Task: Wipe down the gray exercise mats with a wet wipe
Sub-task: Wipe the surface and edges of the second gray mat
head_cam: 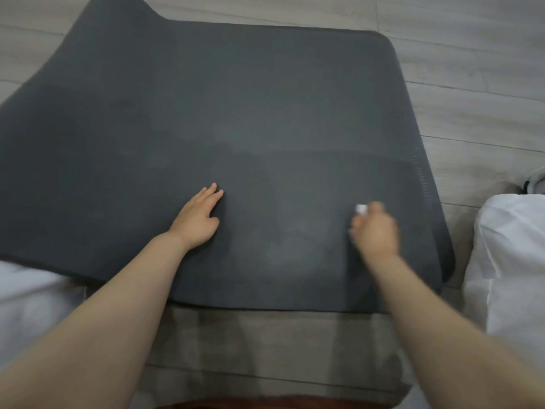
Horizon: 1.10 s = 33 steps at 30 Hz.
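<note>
Mat (265, 113): gray, draped over a low padded surface, far end on floor (472, 69)
Left hand (197, 221): flat, fingers straight, pressing mat
Right hand (376, 231): blurred, curled round wet wipe (361, 208) on mat

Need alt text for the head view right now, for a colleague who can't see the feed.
A person's right hand, motion-blurred, grips a white wet wipe on a dark gray exercise mat, while the left hand rests flat on the mat with fingers straight. The mat lies over a gray cushion, with white fabric at right and a wood-look floor beyond.
</note>
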{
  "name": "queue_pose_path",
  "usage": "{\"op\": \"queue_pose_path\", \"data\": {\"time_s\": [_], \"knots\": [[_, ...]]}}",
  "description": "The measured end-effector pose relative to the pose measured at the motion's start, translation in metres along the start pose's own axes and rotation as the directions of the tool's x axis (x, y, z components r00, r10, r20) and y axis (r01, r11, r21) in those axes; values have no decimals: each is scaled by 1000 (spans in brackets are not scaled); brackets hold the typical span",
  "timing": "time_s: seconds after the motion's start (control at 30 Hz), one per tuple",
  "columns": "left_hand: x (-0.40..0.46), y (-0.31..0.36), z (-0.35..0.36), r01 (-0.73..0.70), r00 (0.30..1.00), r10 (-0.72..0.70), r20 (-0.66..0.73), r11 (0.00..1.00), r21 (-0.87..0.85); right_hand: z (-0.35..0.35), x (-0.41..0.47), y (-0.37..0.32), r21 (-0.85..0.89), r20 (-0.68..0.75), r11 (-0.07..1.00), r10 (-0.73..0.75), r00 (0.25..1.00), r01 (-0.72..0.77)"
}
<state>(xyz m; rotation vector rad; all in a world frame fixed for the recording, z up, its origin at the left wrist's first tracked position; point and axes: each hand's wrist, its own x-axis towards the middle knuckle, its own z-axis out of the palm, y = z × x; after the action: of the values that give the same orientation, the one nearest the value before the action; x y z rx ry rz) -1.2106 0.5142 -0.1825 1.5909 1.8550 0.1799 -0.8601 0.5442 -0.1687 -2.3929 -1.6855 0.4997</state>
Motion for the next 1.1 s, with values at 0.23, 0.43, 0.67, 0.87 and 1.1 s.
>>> {"op": "queue_pose_path", "data": {"time_s": [0.23,0.43,0.67,0.87,1.1], "knots": [[1,-8,1,13,1000,-12,6,990,-140,85,-133,-182,74,483,724,-628,611,686],[-4,-4,8,-10,999,12,-32,998,58,4,-30,1,-118,86,983,-133,987,142],[-5,0,7,13,999,-13,-32,1000,-2,4,-33,15,-18,29,999,30,999,-30],[-11,-2,11,60,996,-75,-51,967,-246,85,-165,-168,115,505,721,-634,585,683],[-13,-3,24,5,995,0,-99,999,50,-9,-63,44,-42,-12,994,99,995,-100]]}}
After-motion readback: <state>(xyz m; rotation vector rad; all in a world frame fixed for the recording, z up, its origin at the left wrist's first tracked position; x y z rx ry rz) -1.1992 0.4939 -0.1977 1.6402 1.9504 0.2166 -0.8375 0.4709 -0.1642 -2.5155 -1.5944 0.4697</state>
